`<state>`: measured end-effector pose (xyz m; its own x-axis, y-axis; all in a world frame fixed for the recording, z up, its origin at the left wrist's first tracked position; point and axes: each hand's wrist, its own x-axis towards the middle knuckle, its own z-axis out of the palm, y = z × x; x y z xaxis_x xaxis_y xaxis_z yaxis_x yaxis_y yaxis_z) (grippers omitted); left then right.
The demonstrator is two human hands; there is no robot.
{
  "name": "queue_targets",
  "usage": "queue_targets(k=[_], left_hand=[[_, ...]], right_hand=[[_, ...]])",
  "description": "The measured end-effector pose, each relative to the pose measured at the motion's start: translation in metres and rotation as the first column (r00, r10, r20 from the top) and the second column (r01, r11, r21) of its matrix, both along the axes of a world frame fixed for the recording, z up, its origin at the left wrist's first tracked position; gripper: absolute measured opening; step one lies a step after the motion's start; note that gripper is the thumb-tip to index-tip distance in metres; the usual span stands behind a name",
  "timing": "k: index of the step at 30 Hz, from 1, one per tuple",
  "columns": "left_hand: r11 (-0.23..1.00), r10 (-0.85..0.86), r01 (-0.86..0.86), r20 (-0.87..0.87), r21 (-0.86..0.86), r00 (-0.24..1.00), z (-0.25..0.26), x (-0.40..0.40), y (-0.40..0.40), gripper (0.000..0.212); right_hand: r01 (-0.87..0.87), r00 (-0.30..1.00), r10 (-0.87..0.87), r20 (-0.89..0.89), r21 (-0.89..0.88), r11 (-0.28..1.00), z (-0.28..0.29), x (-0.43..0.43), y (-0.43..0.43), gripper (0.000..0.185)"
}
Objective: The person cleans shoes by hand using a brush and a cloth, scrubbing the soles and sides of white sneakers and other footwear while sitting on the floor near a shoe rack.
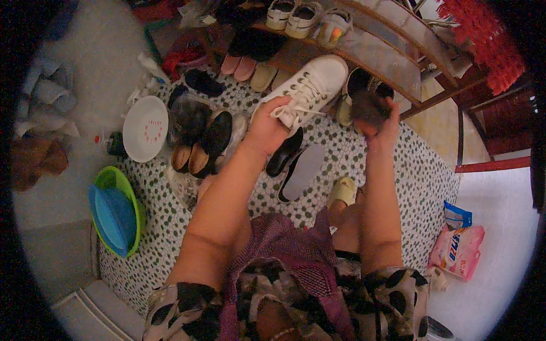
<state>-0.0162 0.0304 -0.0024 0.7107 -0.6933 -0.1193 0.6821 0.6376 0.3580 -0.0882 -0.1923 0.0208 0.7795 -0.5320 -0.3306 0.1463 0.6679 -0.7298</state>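
A white lace-up sneaker (322, 81) is held in my left hand (271, 125), its toe pointing up and to the right. My right hand (381, 125) grips a dark, blurred object (371, 108), which may be a brush; the blur hides its kind. Just behind that hand, dark shoes with pale rims (356, 83) stand beneath the rack. Below the sneaker, a black shoe (283, 157) and a grey insole-like piece (305, 170) lie on the patterned floor.
A wooden shoe rack (384, 81) holds several pale shoes (303, 19). Pink slippers (239, 67) and black shoes (217, 136) are on the floor. To the left are a white basin (146, 128) and a green basin (138, 213) with blue ones inside. A pink bag (458, 251) lies right.
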Motion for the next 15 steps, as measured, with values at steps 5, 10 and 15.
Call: queue_targets(k=[5,10,15], left_hand=[[0.995,-0.080,0.077,-0.042,-0.066,0.996,-0.018,-0.016,-0.023,0.038],[0.998,-0.042,0.049,0.139,-0.045,0.989,-0.004,-0.025,-0.026,0.049],[0.966,-0.080,0.039,0.150,0.257,0.986,-0.013,-0.030,-0.020,0.044]], right_hand=[[0.285,0.873,-0.145,0.465,-0.246,0.926,0.014,0.018,0.034,0.046],[0.190,0.970,0.124,0.209,-0.971,0.144,-0.012,0.021,0.070,0.060],[0.048,0.997,0.077,0.016,-0.905,-0.422,0.006,0.014,0.050,0.047]])
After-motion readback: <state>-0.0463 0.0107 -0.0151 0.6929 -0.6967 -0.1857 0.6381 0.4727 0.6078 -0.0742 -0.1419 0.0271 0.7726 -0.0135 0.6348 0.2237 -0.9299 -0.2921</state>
